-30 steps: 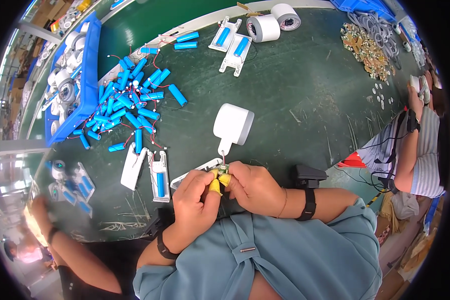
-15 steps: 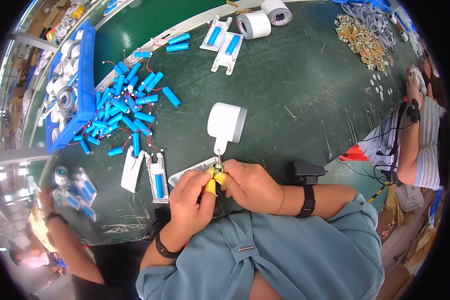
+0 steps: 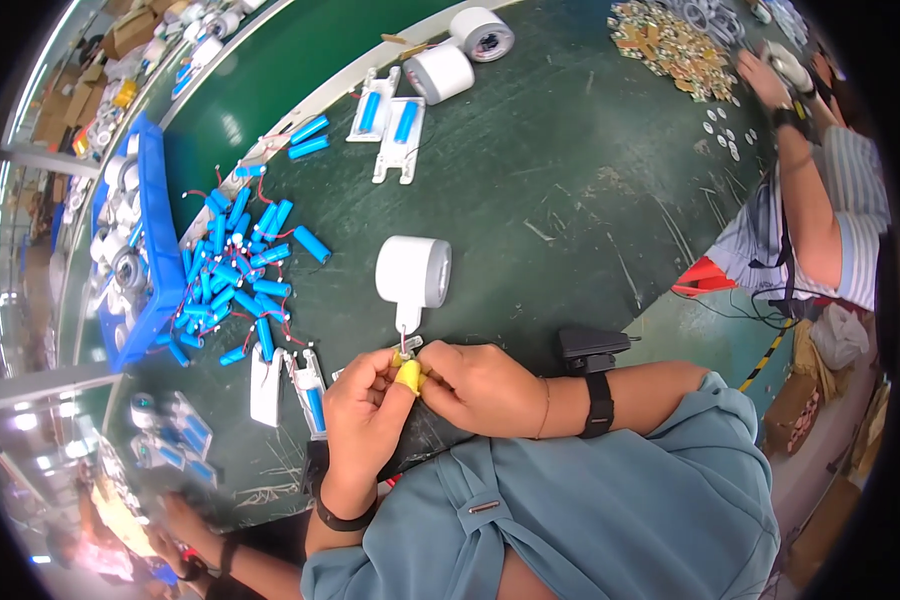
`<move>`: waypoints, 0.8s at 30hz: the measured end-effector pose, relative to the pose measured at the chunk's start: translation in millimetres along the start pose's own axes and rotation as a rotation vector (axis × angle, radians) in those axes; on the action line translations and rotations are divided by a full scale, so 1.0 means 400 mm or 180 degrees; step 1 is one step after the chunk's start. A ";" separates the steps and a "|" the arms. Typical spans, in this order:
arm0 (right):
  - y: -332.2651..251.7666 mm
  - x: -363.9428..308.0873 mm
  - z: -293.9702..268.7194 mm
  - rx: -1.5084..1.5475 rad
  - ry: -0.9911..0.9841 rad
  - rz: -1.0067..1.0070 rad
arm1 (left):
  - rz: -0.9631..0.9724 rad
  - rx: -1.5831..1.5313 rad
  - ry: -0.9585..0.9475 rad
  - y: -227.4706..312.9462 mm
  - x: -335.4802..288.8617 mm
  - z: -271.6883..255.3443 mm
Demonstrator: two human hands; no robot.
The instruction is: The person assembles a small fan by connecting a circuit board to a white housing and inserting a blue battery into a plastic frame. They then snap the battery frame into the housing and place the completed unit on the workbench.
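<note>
Pinching narrowly, the left hand (image 3: 365, 412) and the right hand (image 3: 490, 388) hold a small part (image 3: 405, 355), mostly hidden by their fingertips, at a wire's (image 3: 403, 338) end. This wire comes from the neck of a smooth white cylinder (image 3: 402, 270) with grey rim, lying near the surface's front edge. Blue batteries (image 3: 312, 244) are heaped toward the left edge, beside a blue bin (image 3: 158, 230). Circuit boards (image 3: 670, 50) lie at the far right corner; a black box (image 3: 588, 345) stands near the right forearm.
</note>
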State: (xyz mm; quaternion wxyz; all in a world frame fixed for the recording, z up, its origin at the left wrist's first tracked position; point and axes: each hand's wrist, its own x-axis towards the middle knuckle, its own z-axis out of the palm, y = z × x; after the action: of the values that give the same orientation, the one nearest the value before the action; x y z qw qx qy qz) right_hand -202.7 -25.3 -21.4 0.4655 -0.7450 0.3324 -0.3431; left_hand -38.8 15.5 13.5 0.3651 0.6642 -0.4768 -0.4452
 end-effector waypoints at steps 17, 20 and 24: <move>0.010 0.013 -0.034 0.0148 -0.0468 0.0125 | -0.0193 -0.0007 -0.0106 0.005 0.004 -0.011; 0.023 0.038 -0.091 0.0264 -0.1170 0.0163 | 0.0167 0.0273 -0.0241 -0.012 0.005 -0.028; 0.044 0.102 -0.164 0.0431 -0.2031 0.0881 | 0.0282 0.0373 -0.0232 -0.022 0.007 -0.036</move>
State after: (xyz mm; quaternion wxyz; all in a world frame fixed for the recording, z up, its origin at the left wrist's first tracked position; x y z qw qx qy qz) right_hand -237.5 -95.0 -7.5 0.6364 -0.7300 0.2446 -0.0480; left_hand -22.0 16.3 9.8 0.3274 0.6460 -0.5439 -0.4238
